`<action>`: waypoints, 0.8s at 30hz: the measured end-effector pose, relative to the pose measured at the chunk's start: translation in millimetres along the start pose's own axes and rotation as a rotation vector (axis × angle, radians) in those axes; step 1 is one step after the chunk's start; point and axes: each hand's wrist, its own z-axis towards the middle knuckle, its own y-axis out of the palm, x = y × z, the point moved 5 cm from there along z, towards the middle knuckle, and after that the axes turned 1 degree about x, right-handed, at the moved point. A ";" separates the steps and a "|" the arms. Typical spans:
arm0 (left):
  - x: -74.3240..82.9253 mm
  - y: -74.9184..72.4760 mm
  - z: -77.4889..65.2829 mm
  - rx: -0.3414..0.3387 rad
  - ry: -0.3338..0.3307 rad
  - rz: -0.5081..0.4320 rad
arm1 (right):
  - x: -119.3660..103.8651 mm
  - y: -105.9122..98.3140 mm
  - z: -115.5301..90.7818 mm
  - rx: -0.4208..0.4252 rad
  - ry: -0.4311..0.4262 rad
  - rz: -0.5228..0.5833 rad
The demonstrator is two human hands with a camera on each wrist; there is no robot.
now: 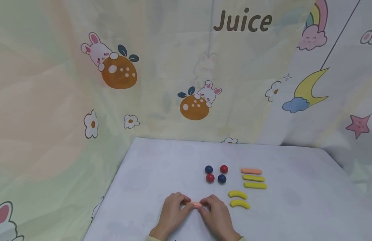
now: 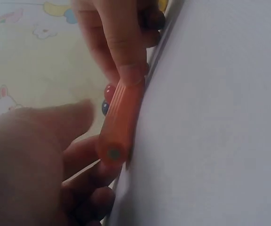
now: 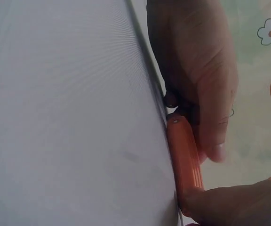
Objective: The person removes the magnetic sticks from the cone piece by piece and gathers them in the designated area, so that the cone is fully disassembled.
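Observation:
Just above the near part of the table, a short orange ridged rod (image 1: 196,205) lies between both hands. One end carries a small grey dot, seen in the left wrist view on the rod (image 2: 114,153). My right hand (image 1: 216,214) pinches the rod's other end, its thumb (image 3: 220,200) pressed on the side. The left hand (image 1: 174,211) is at the dotted end; its fingers are behind the rod, while its thumb (image 2: 72,120) stands apart from it. Two curved yellow rods (image 1: 239,204) lie right of the right hand.
Beyond the hands sit red balls (image 1: 224,169) and dark blue balls (image 1: 222,179) in a loose square. To their right lie a straight orange rod (image 1: 251,171) and two straight yellow rods (image 1: 255,185). A printed cloth (image 1: 161,67) hangs behind the white table (image 1: 294,214).

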 end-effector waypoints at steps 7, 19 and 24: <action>-6.7 -2.4 2.7 0.011 -0.149 -0.153 | 17.7 -10.8 -13.8 0.021 0.129 0.016; -9.0 -3.8 3.0 0.026 -0.151 -0.118 | 88.1 -59.9 -44.1 0.125 0.288 0.007; -8.5 -1.7 3.9 0.028 -0.156 -0.116 | 108.9 -74.0 -49.3 0.205 0.281 -0.014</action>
